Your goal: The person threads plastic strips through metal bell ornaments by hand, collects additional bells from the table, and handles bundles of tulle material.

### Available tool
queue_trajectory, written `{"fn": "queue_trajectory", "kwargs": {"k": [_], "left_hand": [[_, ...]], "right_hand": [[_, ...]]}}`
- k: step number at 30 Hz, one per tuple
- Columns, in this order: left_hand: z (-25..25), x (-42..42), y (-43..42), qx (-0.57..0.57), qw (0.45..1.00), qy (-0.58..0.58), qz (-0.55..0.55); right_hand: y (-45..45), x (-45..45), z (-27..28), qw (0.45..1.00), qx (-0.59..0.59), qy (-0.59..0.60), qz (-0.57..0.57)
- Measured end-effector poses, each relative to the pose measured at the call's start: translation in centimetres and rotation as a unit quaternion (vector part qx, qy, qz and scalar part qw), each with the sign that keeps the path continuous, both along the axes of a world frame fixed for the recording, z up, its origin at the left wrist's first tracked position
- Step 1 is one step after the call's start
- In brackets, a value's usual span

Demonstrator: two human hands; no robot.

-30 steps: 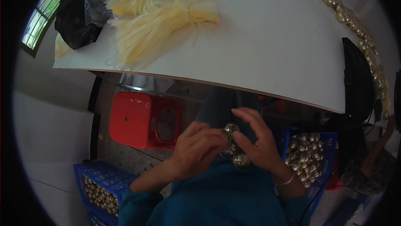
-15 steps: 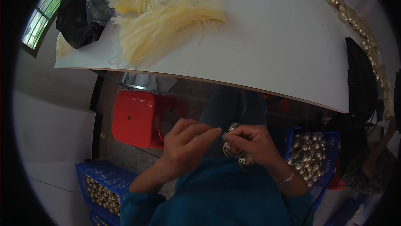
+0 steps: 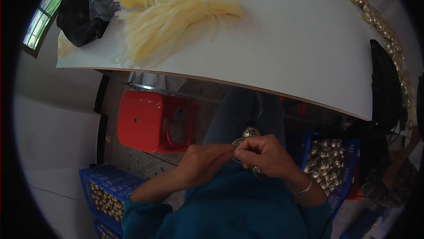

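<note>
My left hand (image 3: 198, 164) reaches in from the left, fingers long and pressed together, its tips meeting my right hand over my lap. My right hand (image 3: 263, 152) is closed in a pinch of thumb and forefinger. Whatever lies between the fingertips is too small and hidden to make out. A shiny gold ball-shaped ornament (image 3: 251, 131) shows just above my right hand. Another gold ornament (image 3: 258, 172) peeks out below it, partly covered by the hand. A rounded, ringed edge of a further one shows behind the fingertips.
A white table (image 3: 287, 49) stands ahead, bearing bundles of pale yellow strips (image 3: 168, 26) and a black bag (image 3: 81, 15). Gold ornaments (image 3: 373, 15) line its right side. A red stool (image 3: 139, 119) and blue crates of gold ornaments (image 3: 324, 164) surround me. Another person's arm (image 3: 399, 161) shows at right.
My left hand has turned flatter and moved right, so its fingertips now meet my right hand. The small pale translucent piece at the right fingertips is now hidden.
</note>
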State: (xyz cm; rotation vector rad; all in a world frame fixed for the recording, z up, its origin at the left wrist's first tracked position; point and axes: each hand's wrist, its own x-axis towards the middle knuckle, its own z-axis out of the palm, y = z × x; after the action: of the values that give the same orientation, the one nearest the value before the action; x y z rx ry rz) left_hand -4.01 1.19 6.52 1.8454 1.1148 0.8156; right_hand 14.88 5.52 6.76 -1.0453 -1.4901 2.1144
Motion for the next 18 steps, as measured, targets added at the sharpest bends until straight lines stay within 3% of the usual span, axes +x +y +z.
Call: {"fn": "queue_trajectory", "kwargs": {"k": [4, 6, 11, 14, 16, 17, 18], "left_hand": [[0.8, 0.2, 0.0, -0.096, 0.993, -0.053, 0.047], [0.7, 0.3, 0.4, 0.006, 1.000, -0.014, -0.002], [0.0, -0.4, -0.2, 0.050, 0.997, 0.056, -0.002], [0.4, -0.4, 0.3, 0.114, 0.990, 0.087, -0.006], [0.7, -0.7, 0.3, 0.160, 0.984, 0.084, -0.004], [0.9, -1.4, 0.1, -0.011, 1.000, -0.024, -0.014], [1.2, -1.9, -0.1, -0.181, 0.974, -0.131, -0.024]], "right_hand": [[0.4, 0.3, 0.2, 0.998, -0.023, -0.052, 0.001], [0.0, 0.2, -0.7, 1.000, -0.006, -0.020, -0.001], [0.5, 0.3, 0.4, 0.999, -0.038, -0.025, 0.030], [0.5, 0.3, 0.5, 0.998, -0.003, -0.044, 0.044], [0.3, 0.6, 0.3, 0.998, 0.054, 0.017, 0.016], [0.2, 0.8, -0.1, 0.998, 0.055, 0.018, 0.016], [0.1, 1.2, -0.8, 0.993, 0.120, 0.007, 0.005]]}}
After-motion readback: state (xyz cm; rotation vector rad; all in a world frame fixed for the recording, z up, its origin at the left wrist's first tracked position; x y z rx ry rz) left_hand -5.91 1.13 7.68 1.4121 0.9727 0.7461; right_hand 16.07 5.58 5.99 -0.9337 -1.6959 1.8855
